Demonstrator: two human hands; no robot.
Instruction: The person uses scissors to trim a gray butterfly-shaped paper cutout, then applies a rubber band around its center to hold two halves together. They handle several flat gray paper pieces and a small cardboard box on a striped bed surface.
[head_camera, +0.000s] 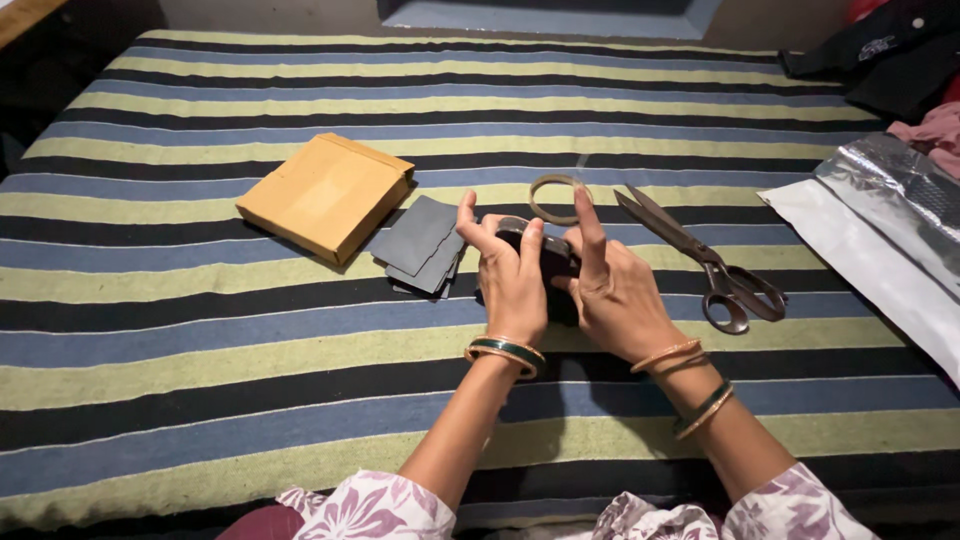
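**Both hands closed around a small dark object at the centre of the striped bed**

Just right of the frame's centre, the left hand (512, 283) and the right hand (615, 290) meet around a small dark object (548, 262), raised slightly off the striped bed cover (200, 350). The left hand wraps it from the left side with its thumb lifted free; the right hand presses against it from the right, index finger stretched straight up toward the top of the frame. What the object is cannot be told; most of it is hidden between the palms. It sits between the hands, equally close to both, with no clear long axis showing.

Directly above the right index fingertip lies a thin tan ring (553, 198), flat on the cover and just beside the hands. To its right, a pair of scissors (700, 258) lies shut, blades pointing to the upper left, handles toward the lower right; its long axis runs diagonally, and the right hand is the nearer one.

Left of the hands sits a small stack of dark grey flat pieces (420, 243), nearest the left hand. Touching that stack on its upper left is a flat yellow-brown cardboard box (325, 195), closed, so its contents cannot be seen. At the right edge lies a white and silver mailing bag (880, 225), flat; whether anything is inside cannot be told. Dark clothing (880, 50) fills the upper right corner.
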